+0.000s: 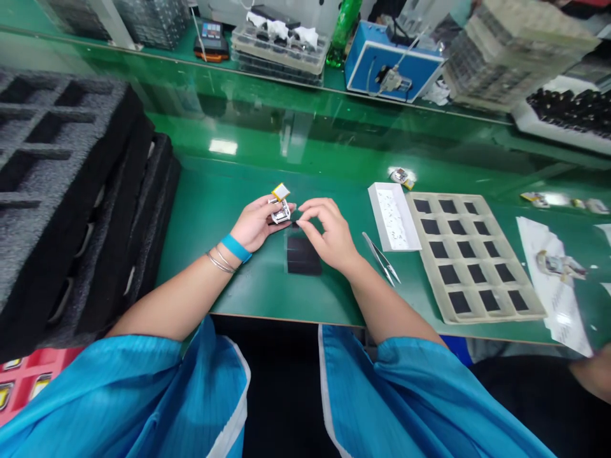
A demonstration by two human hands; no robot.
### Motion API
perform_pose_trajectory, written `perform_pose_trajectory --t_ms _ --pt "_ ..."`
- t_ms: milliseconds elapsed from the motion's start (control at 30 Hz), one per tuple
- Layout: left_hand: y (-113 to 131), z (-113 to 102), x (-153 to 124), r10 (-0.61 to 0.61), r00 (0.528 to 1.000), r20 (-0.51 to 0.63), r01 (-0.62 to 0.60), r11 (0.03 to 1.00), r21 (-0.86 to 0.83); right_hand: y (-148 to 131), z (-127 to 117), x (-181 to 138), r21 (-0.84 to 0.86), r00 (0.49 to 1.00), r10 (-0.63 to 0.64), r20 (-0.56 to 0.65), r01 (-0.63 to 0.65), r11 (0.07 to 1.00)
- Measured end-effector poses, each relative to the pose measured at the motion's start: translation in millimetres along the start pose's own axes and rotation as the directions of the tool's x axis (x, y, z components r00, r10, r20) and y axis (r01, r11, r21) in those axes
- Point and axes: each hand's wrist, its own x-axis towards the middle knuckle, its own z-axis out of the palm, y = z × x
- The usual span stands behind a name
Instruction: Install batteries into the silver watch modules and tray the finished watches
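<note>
Curling around a small yellow-and-silver part (280, 202), the left hand (255, 222) sits at centre frame; the right hand (329, 232) pinches something too small to tell just beside it, above black pads (303, 256).

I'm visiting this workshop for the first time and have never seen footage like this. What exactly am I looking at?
This one view comes from a camera worn on someone's head, looking down at their own bare hands. The left hand holds a small yellow-and-silver component. The right hand sits close beside it with its fingers pinched together, just above some black squares. Also on the green bench are tweezers, a white tray, and a beige tray with black-filled pockets. Grey foam blocks lie to the left.
</note>
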Motion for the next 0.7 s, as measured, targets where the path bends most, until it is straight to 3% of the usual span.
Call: perform_pose_trajectory --t_ms 100,200,333,500,700 --pt "0 4 -4 0.005 1.000 0.008 -0.005 0.996 0.091 -3 -1 -1 0.177 0.989 0.124 -0.080 -0.108 0.978" --pt "-2 7 -7 -0.002 1.000 0.020 -0.001 0.989 0.146 2 4 0 0.312 0.968 0.249 -0.030 -0.227 0.923" --pt "-6 9 -10 -0.027 0.999 0.032 0.022 0.986 0.164 6 9 1 0.403 0.956 0.292 0.024 -0.276 0.872" --pt "-8 9 -9 -0.061 0.998 0.024 0.056 0.986 0.154 2 11 3 0.444 0.940 0.341 0.020 -0.314 0.839" --pt "-8 9 -10 -0.062 0.997 0.048 0.055 0.990 0.129 3 12 3 0.374 0.949 0.314 0.016 -0.297 0.879"
